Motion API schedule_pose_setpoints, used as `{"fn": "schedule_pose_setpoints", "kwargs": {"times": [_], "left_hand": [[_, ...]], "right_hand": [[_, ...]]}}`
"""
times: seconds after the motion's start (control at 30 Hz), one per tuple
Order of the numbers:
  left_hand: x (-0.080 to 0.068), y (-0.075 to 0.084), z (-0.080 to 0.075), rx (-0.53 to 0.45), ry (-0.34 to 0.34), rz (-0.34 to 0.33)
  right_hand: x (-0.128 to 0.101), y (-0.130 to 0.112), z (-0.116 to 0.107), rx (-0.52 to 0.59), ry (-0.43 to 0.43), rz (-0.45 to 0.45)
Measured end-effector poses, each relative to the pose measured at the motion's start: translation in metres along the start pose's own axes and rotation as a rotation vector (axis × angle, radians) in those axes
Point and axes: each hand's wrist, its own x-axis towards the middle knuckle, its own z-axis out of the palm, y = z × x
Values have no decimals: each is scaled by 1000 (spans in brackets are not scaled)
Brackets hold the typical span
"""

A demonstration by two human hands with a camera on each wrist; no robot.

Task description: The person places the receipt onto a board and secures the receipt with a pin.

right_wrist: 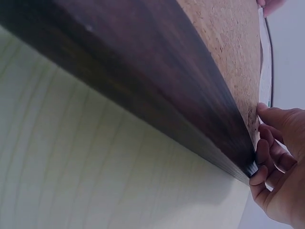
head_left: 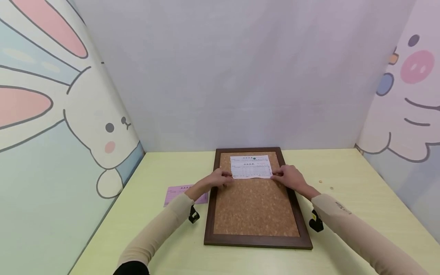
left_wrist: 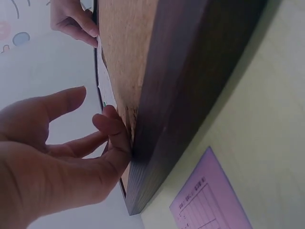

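- Clearly thin and limp, the white printed sheet (head_left: 251,167) lies flat on the far part of the cork board (head_left: 254,202), and would likely crease or slide under careless pressure.
- Left hand (head_left: 217,178) touches the sheet's left edge with relaxed, extended fingers (left_wrist: 112,129).
- Right hand (head_left: 288,177) rests at its right edge, fingers (right_wrist: 262,152) curled at the dark wooden frame (right_wrist: 143,95); no clear pinch shows.
- Best held by opposite side edges, I judge.
- A pink slip (head_left: 178,193) lies left of the board on the yellow-green table (head_left: 361,183).
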Motion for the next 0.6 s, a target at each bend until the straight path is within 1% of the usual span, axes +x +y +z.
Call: {"fn": "schedule_pose_setpoints", "kwargs": {"times": [0.1, 0.17, 0.23, 0.33, 0.4, 0.47, 0.6], "left_hand": [[4, 0, 2, -57, 60, -12], [6, -1, 4, -77, 108, -17], [9, -1, 5, -80, 158, -24], [12, 0, 8, -69, 209, -25], [14, 0, 8, -59, 221, -26], [15, 0, 8, -41, 212, -31], [14, -1, 8, 17, 192, -65]], "right_hand": [[1, 0, 0, 5, 0, -8], [1, 0, 1, 7, -4, -8], [1, -1, 1, 14, -10, -3], [1, -3, 1, 10, -15, -12], [1, -3, 1, 12, -13, -9], [1, -3, 0, 11, -9, -14], [-1, -1, -1, 11, -7, -25]]}}
